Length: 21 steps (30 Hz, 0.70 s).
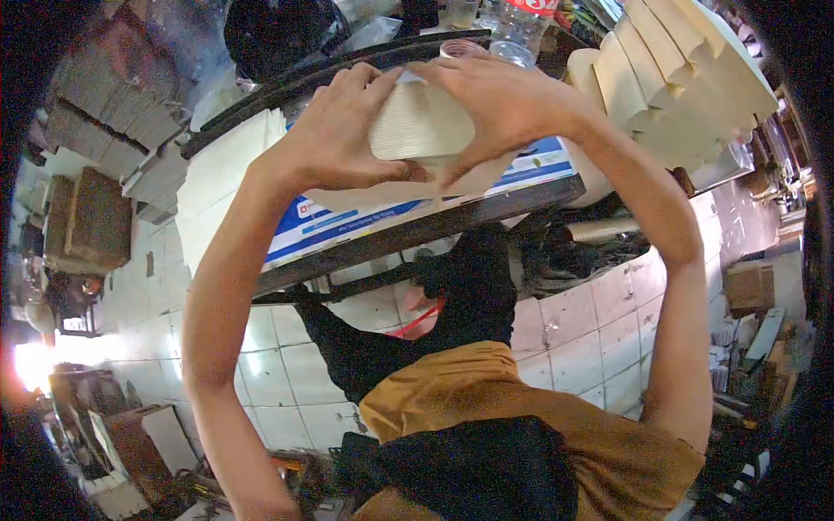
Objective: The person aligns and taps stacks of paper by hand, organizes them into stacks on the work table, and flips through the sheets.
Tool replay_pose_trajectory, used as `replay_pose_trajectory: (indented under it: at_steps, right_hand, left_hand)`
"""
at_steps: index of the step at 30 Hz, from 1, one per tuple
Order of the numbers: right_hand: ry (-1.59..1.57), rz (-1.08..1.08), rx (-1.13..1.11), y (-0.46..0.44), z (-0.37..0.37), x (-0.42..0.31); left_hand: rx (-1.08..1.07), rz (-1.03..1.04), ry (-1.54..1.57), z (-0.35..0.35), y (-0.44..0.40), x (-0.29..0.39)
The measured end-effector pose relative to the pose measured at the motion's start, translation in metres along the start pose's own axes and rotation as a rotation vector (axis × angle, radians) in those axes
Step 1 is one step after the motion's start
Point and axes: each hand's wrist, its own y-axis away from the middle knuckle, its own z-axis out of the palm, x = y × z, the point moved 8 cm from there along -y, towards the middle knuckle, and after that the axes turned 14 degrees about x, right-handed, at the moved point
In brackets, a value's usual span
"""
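Note:
Between my two hands, over the table, is a thick stack of cream paper (420,122) with many layered edges showing. My left hand (343,130) is curved round its left side, thumb along the lower edge and fingers at the top. Round the right side curves my right hand (495,108), its thumb pointing down near the left thumb. The fingertips of both hands come close together at the top of the stack. Below the stack lies a blue and white printed sheet (347,227) on the table (417,227).
Cream sheets (230,182) lie at the table's left. Folded cream paper pieces (669,78) fan out at the upper right. A clear plastic bottle (524,26) with a red label and a black bag (282,39) are beyond the table. Paper stacks (122,113) stand at the far left.

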Motion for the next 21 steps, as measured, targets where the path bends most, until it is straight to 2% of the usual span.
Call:
replay_pose_trajectory:
  at_steps: [2,5,9,12,13,16,19,21]
  right_hand:
    - [-0.058,0.031,-0.181,-0.007,0.01,0.001]
    - [-0.065,-0.055,0.032,-0.001,0.008,-0.001]
    - [-0.064,-0.107,0.127,-0.011,0.011,-0.024]
    - [-0.082,-0.032,-0.067,-0.024,0.016,-0.019]
    - [-0.106,-0.053,-0.013,-0.021,0.015,-0.016]
    - [0.009,0.006,-0.032,-0.002,0.003,0.005]
    - [0.007,-0.138,0.229,0.021,-0.018,0.015]
    - [-0.013,-0.035,0.072,0.022,-0.01,0.022]
  left_hand:
    - [-0.052,-0.022,0.006,-0.003,0.003,-0.005]
    - [-0.074,-0.03,-0.047,-0.008,0.013,-0.011]
    - [-0.032,-0.044,0.04,-0.005,0.013,-0.013]
    - [-0.046,-0.063,0.08,-0.003,0.014,-0.017]
    - [-0.057,-0.076,0.079,-0.004,0.015,-0.017]
    - [-0.025,-0.073,0.089,-0.008,0.016,-0.019]
    - [0.016,-0.059,0.081,-0.009,0.017,-0.021]
    - [0.058,-0.005,0.067,-0.011,0.013,-0.016]
